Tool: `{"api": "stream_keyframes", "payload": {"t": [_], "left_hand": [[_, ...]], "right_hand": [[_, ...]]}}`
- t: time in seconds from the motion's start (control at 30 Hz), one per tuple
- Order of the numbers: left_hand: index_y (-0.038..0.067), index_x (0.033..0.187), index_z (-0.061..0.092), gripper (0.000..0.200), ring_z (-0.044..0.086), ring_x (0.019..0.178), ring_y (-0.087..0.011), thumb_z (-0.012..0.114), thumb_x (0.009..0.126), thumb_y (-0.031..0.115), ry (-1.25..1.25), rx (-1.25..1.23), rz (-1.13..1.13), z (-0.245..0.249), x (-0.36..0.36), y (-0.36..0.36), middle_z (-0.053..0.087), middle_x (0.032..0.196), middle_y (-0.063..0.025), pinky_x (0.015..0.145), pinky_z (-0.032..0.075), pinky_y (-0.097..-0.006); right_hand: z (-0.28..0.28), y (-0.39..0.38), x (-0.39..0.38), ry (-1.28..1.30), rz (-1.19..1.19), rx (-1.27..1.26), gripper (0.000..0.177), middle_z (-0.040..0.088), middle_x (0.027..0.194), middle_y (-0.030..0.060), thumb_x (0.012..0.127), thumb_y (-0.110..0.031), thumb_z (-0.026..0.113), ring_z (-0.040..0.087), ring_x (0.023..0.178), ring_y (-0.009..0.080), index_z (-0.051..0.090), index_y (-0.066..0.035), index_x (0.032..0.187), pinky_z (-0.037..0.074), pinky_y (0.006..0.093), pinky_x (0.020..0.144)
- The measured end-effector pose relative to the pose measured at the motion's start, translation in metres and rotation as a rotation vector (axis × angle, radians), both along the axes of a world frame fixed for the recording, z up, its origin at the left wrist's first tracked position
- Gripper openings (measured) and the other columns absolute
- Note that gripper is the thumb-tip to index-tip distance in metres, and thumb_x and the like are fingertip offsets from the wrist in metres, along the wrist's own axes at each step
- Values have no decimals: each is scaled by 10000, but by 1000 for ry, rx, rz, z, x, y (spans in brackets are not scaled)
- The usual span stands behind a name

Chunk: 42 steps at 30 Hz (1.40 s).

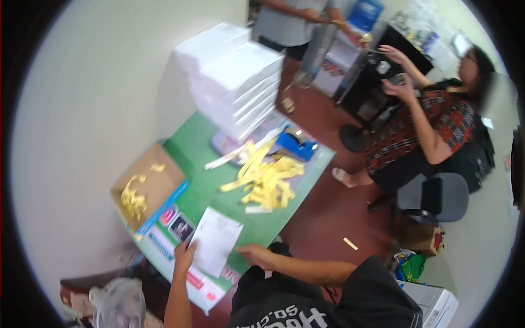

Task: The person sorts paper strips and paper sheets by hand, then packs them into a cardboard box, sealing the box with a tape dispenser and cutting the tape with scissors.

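Note:
A white sheet of paper [217, 243] with faint print lies at a slant over the near part of the green table. My left hand [186, 256] grips its left edge, with the thumb on top. By the right edge of the sheet is my right hand [257, 256], its index finger stretched toward the paper; whether it touches is too blurred to tell. Beyond the sheet lies a loose heap of yellow paper strips [268, 180]. To the left stands an open cardboard box [158, 183] with some yellow strips in it.
Tall stacks of white paper [238, 71] stand on the far end of the green table [191, 136], near a blue tape dispenser [295, 145]. Two people are beyond the table. An office chair [435, 197] is at right, a fan [117, 303] at lower left.

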<state>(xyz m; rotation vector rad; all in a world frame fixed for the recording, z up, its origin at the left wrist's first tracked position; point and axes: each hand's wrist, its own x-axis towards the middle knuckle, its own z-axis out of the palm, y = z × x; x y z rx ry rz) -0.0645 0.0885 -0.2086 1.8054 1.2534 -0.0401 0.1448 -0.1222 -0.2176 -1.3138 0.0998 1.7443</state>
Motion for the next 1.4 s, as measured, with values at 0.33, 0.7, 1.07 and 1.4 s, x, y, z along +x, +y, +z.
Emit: {"api": "stream_keyframes", "payload": {"t": [0.33, 0.7, 1.07, 1.4], "left_hand": [[-7, 1234, 619, 669, 640, 1072, -349, 775, 767, 446, 135, -89, 41, 1, 1, -13, 669, 1153, -223, 970, 467, -421], [-24, 1251, 581, 588, 617, 1134, -249, 833, 727, 66, -468, -535, 167, 21, 2, -54, 653, 1222, -141, 973, 482, -349], [15, 1327, 433, 781, 604, 1107, -237, 838, 659, 1, -590, 134, -45, -8, 38, -81, 589, 1147, -123, 943, 483, -332], [28, 1447, 415, 776, 616, 1119, -235, 781, 765, 70, -664, -226, -113, 96, 62, -45, 626, 1285, -147, 982, 466, -352]], "right_hand": [[8, 28, -80, -132, -365, 6, 482, 652, 1094, 140, 771, -87, 781, 634, 993, 244, 561, 32, 1183, 491, 358, 875], [19, 28, 21, -530, 323, 334, 657, 620, 1234, 134, 682, -7, 801, 589, 1145, 309, 536, -22, 1284, 472, 418, 971], [7, 31, 49, -1450, 340, 875, 569, 566, 1186, 187, 658, 37, 755, 562, 1156, 352, 545, -9, 1186, 471, 397, 961], [101, 3, 65, -557, 36, 658, 721, 612, 1258, 154, 731, -80, 817, 606, 1156, 280, 460, 11, 1351, 471, 382, 988]]}}
